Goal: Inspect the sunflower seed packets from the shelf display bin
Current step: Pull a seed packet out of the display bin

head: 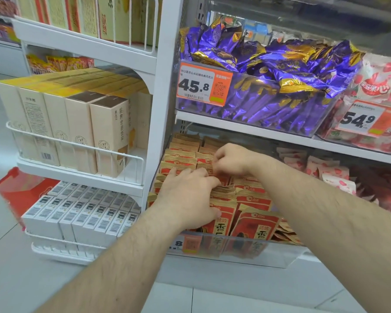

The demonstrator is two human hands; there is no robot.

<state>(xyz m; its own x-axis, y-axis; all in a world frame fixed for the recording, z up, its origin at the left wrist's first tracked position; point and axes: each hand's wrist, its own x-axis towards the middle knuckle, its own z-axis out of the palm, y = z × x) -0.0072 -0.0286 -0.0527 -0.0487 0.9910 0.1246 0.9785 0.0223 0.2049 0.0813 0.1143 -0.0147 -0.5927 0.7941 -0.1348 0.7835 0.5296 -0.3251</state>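
hands both reach into the clear display bin (246, 249) of sunflower seed packets (255, 224). left hand (187, 195) lies flat, fingers straight, pressing packet tops. just beyond it, right hand (230, 159) curls its fingers among packets; what it pinches i cannot tell.

Purple-bin tag (203, 85): showing "45.8" in black on white, with a barcode and a QR code on its orange part; the small Chinese line is too fine to be read.
Right tag (368, 119): showing "54.9", at the right edge of the frame.
Seed packets (255, 229): carrying "洽洽" and a large "香" on red fronts, lower centre.
Seed-bin tag (185, 243): showing only an "8" beside an orange QR patch.
Pink packs (379, 85): reading "果心", upper right.
White boxes (81, 213): showing barcodes, digits unreadable.
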